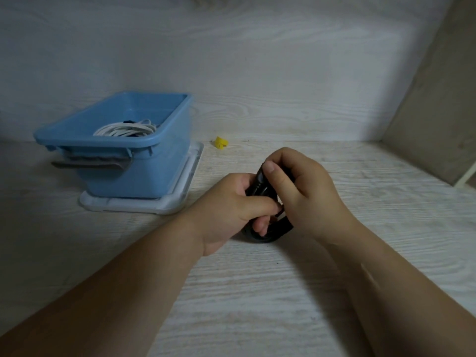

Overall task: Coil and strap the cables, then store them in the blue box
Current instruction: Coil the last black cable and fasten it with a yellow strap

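Left hand [231, 204] and right hand [306, 194] both grip the black cable coil [273, 234] at centre. Blue box [139, 173] stands well apart at 10 o'clock, white cable [126, 130] inside; open tabletop [257, 305] lies between.

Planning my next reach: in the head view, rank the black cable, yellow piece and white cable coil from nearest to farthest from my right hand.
1. The black cable: gripped by the right hand itself, together with the left hand.
2. The yellow piece: on the table, beyond the hands, slightly left.
3. The white cable coil: inside the blue box, far left.
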